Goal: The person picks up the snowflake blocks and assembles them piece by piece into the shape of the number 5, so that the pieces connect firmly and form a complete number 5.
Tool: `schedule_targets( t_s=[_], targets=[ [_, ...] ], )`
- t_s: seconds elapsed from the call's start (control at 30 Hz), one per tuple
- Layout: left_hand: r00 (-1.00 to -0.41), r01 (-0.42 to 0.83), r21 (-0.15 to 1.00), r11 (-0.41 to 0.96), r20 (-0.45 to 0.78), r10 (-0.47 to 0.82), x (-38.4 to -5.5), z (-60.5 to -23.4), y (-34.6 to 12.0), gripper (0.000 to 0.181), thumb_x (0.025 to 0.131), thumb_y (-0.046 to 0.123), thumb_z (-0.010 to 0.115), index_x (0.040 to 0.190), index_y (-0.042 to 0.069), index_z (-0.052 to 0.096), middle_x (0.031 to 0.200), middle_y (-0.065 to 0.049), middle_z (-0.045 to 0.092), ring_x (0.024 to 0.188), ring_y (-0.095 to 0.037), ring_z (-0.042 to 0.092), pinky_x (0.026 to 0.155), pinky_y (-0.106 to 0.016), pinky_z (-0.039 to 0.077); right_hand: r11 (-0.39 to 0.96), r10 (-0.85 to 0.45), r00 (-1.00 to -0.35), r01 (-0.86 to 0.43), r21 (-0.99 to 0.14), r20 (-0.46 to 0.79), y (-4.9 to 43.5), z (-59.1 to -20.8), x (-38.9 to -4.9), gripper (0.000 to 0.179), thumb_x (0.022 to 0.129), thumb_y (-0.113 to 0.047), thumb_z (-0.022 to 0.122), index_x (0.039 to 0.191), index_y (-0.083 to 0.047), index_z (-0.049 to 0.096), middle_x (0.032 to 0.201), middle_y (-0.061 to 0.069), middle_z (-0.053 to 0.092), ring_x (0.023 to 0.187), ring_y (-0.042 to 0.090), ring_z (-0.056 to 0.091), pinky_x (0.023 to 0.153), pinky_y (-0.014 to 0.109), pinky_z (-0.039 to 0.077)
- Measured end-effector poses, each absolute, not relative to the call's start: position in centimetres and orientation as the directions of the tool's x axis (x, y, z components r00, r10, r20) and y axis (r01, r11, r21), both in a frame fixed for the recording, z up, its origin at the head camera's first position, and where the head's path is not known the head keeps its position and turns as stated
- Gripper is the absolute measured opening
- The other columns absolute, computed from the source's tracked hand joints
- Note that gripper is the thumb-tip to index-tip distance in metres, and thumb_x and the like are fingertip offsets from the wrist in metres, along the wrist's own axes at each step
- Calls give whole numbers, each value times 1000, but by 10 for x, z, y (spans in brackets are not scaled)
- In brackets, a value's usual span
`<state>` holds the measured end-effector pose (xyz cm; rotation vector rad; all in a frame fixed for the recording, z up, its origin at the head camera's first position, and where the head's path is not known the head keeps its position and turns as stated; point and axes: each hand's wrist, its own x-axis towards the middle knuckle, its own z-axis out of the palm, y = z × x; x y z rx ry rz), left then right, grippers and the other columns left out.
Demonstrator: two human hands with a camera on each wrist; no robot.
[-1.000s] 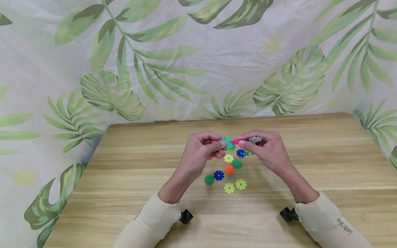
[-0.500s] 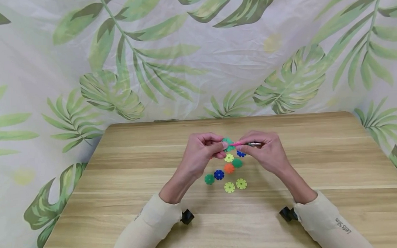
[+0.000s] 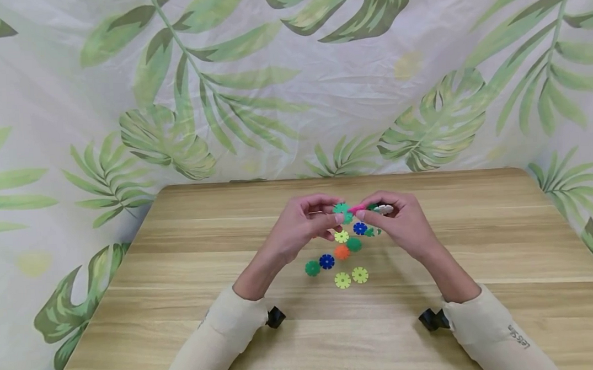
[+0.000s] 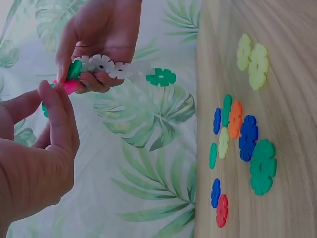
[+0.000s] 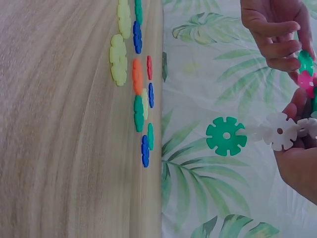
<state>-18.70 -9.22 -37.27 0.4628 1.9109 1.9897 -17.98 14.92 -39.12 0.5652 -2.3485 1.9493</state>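
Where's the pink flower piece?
In the head view, the pink piece is between the two hands, pinched by the right hand, just right of the green piece in the left hand.

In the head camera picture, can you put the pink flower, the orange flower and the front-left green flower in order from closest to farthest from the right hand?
From the right hand:
1. Pink flower: right at its fingertips.
2. Orange flower: on the table, left of the hand.
3. Front-left green flower: on the table, farther left.
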Motion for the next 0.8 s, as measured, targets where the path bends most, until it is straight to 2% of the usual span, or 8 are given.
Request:
schedule_targets(
  t_s=[0.07,0.17,0.23,0.33,0.47,0.67,0.8],
  targets=[
    [-889,-4,1000,-27,8,457,-187,-373,-92,34,97,3,75,130,-3,71,99,-2,75,80,-12,74,69,-27,65,156,-251,-937,-288,-945,245,150,-391,-180,11,100,-10,76,106,0,78,96,-12,79,77,15,72,61,24,54],
    [-893,23,999,-23,31,448,-187,-375,-92,34,97,1,76,130,-3,71,98,-5,75,80,-12,74,69,-28,65,159,-262,-937,-277,-948,230,150,-389,-179,15,102,-10,74,110,1,77,98,-12,78,85,13,76,73,25,61],
    [-895,39,999,-18,43,443,-187,-376,-91,33,98,2,75,130,-2,72,99,-7,75,79,-12,74,69,-28,65,167,-275,-935,-275,-947,224,150,-388,-179,16,102,-11,74,112,1,76,100,-12,77,87,13,76,76,27,62],
    [-897,59,998,-11,58,438,-186,-378,-90,32,99,3,75,131,-1,72,100,-14,76,79,-13,75,67,-28,65,191,-287,-934,-274,-943,213,151,-388,-179,16,101,-13,76,113,-2,77,100,-10,77,80,14,70,64,27,57],
    [-900,73,997,6,63,430,-185,-380,-87,30,100,6,75,129,0,73,99,-13,77,78,-13,76,66,-29,65,224,-295,-933,-277,-934,206,152,-390,-180,14,98,-16,80,110,-8,79,97,-9,77,70,15,61,53,29,48],
    [-899,87,996,26,68,432,-185,-382,-85,27,100,10,76,126,3,75,99,-13,78,78,-14,75,64,-31,65,262,-309,-927,-300,-917,215,154,-389,-179,14,97,-16,81,110,-14,80,97,-10,78,74,18,67,58,29,53],
    [-895,93,995,42,65,442,-185,-381,-85,24,100,13,76,123,4,77,96,-8,80,78,-15,75,65,-31,65,243,-339,-916,-306,-920,215,157,-389,-180,17,97,-14,81,114,-9,80,99,-8,79,76,18,69,64,29,59]
  ],
)
